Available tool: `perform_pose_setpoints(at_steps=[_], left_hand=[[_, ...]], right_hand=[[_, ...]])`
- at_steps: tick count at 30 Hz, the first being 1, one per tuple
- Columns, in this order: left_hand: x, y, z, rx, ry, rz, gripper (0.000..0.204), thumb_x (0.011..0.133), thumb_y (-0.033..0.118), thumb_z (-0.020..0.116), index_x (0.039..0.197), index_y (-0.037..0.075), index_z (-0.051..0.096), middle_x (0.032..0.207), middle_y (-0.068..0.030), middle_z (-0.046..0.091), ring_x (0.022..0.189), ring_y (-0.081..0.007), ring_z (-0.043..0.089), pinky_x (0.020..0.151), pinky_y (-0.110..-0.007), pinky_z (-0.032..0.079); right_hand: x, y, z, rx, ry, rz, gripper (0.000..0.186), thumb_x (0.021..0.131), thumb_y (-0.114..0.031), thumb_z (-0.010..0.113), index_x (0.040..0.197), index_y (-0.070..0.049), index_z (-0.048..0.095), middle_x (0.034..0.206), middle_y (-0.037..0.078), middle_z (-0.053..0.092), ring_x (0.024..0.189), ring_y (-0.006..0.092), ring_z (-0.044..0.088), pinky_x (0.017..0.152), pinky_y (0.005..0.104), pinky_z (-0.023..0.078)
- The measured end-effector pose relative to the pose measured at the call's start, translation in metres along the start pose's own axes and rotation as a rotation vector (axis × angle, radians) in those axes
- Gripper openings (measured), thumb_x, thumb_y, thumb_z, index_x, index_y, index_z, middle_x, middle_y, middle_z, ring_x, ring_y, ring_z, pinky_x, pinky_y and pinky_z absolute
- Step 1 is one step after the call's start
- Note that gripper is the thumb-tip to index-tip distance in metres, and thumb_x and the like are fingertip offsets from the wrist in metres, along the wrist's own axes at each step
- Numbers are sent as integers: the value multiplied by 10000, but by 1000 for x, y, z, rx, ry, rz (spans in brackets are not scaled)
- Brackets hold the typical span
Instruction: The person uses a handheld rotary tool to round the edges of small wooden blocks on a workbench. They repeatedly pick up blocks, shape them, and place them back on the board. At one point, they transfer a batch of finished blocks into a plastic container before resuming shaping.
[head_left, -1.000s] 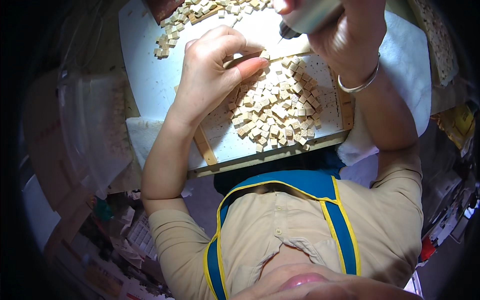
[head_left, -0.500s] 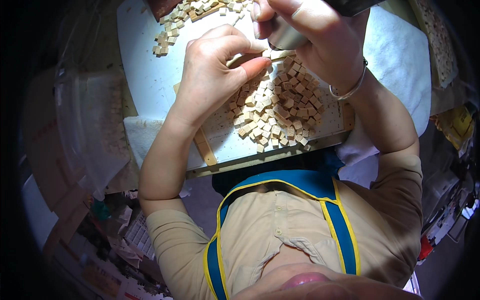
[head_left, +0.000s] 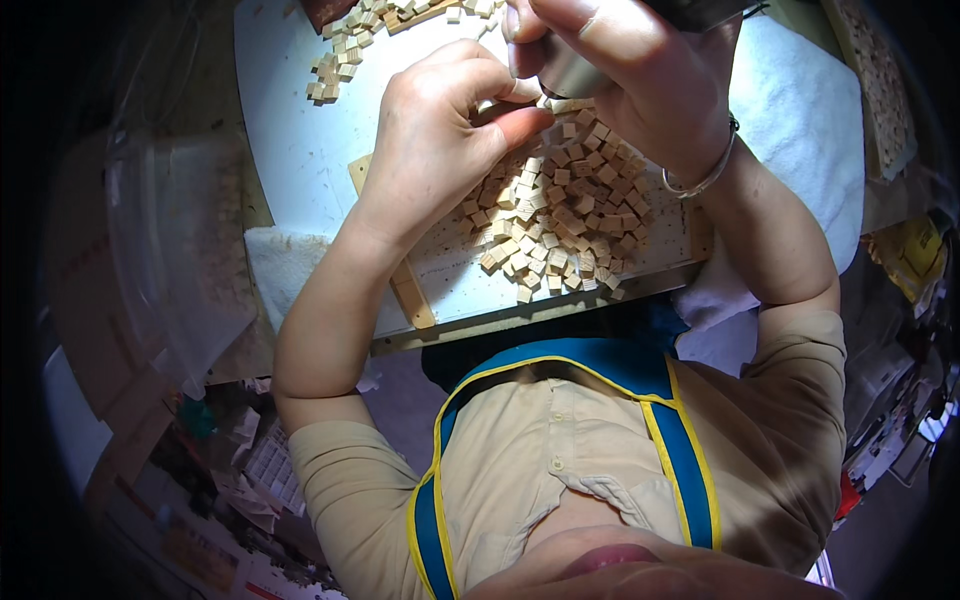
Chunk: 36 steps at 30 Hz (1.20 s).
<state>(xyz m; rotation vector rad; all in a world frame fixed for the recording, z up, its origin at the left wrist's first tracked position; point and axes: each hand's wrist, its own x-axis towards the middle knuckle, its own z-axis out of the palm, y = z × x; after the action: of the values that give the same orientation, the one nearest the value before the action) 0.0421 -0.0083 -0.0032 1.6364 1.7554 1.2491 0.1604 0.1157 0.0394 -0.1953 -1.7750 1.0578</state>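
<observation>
A silver cylindrical tool (head_left: 572, 76) is held over the far side of a heap of small wooden cubes (head_left: 570, 200), which are spread loosely on the white-topped bench (head_left: 300, 170). The tool is gripped by the right hand (head_left: 660, 90), with the fingers wrapped around its body. At the left hand (head_left: 435, 130), the thumb and forefinger are brought to a narrow pinch just beside the lower end of the tool; a pale edge is seen there, but whether a cube is gripped cannot be told. From here, it is judged that a fingertip could be hurt if the tool were to slip, because its end is so near to the pinch. A small piece could also be twisted out if it were pinched too weakly, and the work point seems badly seen, being covered by the tool itself. The long axis of the tool appears to be slanted, from upper right to lower left, and its lower end is pointed toward the left fingertips. The cubes are turned in many directions, and no long axis is shown by them.
</observation>
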Motion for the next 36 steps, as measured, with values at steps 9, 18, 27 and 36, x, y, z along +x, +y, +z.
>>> perform_pose_setpoints(at_steps=[9,18,27,36], left_hand=[[1,2,0,34,-5,0,197,726,56,873,865,0,745,818,-92,678,717,-207,685,658,-318,555],[0,3,-2,30,-5,-28,202,744,77,869,882,4,742,835,-87,679,729,-196,690,677,-319,563],[-2,3,0,-21,23,-23,191,757,88,866,888,18,746,814,-83,697,708,-198,691,670,-312,566],[-1,5,-7,-87,20,40,147,842,84,851,955,25,777,898,-7,693,776,-76,626,676,-209,493]], right_hand=[[-6,11,4,114,-13,112,269,777,-23,776,1015,-18,652,811,37,689,680,138,690,557,280,570],[-12,-3,-6,-1081,-165,-584,167,847,-291,714,886,-129,709,893,5,678,815,229,666,747,459,547],[-41,53,5,-533,-106,-91,353,1004,-242,557,1308,-63,556,1272,104,616,1134,209,645,964,395,554],[37,12,-41,715,40,235,589,974,-448,675,1311,13,530,882,108,665,661,173,665,540,295,553]])
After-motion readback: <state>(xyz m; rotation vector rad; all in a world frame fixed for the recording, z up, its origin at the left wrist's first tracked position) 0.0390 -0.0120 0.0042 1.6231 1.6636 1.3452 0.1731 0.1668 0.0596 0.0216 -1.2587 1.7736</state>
